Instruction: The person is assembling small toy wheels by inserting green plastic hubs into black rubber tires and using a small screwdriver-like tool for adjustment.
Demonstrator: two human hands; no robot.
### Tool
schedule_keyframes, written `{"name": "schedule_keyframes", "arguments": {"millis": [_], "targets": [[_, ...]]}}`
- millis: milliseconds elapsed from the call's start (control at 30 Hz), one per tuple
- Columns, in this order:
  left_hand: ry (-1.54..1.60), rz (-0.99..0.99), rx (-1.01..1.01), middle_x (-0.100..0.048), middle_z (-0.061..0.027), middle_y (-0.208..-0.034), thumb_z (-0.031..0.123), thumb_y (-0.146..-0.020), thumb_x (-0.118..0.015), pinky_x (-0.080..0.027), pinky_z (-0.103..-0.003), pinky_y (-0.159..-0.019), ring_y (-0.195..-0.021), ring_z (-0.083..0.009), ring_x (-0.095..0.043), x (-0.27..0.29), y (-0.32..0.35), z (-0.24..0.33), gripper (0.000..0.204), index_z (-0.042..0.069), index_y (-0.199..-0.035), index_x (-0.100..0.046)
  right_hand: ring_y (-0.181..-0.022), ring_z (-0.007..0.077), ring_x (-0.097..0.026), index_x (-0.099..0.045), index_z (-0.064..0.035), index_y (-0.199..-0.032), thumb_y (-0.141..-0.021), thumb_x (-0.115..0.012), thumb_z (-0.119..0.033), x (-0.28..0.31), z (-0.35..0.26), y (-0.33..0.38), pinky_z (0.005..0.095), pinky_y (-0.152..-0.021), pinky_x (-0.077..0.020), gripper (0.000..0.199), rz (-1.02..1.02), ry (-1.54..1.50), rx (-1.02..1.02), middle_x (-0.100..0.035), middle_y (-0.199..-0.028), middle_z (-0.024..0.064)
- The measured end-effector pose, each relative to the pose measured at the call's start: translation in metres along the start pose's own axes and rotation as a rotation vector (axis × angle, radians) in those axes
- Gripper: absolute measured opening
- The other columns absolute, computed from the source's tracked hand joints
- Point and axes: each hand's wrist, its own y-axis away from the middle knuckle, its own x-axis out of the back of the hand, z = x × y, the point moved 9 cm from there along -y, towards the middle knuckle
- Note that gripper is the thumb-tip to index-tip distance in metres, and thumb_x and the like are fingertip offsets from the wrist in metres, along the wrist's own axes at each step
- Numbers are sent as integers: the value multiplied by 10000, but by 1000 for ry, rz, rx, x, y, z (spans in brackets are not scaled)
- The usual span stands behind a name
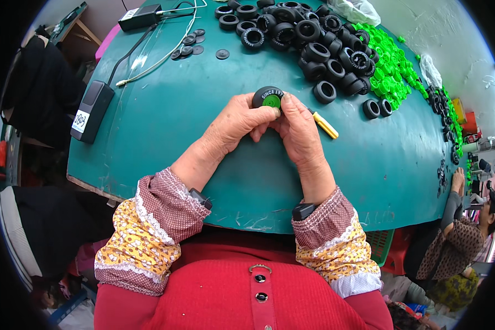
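Observation:
Between my two hands I hold a small black toy tyre (259, 98) with a green wheel hub (271, 100) seated in its middle. My left hand (240, 117) is closed on the tyre's left side, its thumb lying across the green hub. On the other side, the fingers of my right hand (298, 124) pinch the tyre's right edge. A screwdriver with a yellow handle (325, 125) lies on the table just right of my right hand, its shaft partly hidden behind the hand.
A heap of black tyres (308, 30) covers the far middle of the green table (192, 110), beside a pile of green hubs (388, 60). Flat black discs (187, 49), a white cable (176, 55) and a black box (92, 111) lie leftward. A co-worker (456, 236) sits at right.

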Motion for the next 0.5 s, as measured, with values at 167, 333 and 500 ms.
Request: {"name": "schedule_keyframes", "arguments": {"millis": [167,333,500], "targets": [[-93,-4,-4,-545,-14,-620,171,-762,-592,-389,-164,-456,-488,-78,-502,-10,2,4,179,15,-846,-569,-636,95,-515,-522,-13,-1010,-906,-439,-295,2,1,0,222,-590,-445,312,-92,16,-2,-554,-766,22],[-73,3,9,-541,-4,-632,177,-758,-604,-380,-157,-463,-501,-64,-488,-7,1,2,199,9,-863,-580,-711,123,-530,-502,-16,-1060,-909,-421,-309,1,2,0,277,-661,-456,339,-86,36,-2,-555,-838,37],[-87,7,-22,-517,0,-602,159,-704,-609,-362,-177,-430,-474,-69,-477,-10,3,7,192,4,-815,-585,-719,104,-526,-495,-12,-1067,-912,-423,-286,2,3,1,255,-656,-452,323,-2,-60,-27,-553,-862,36]]}}
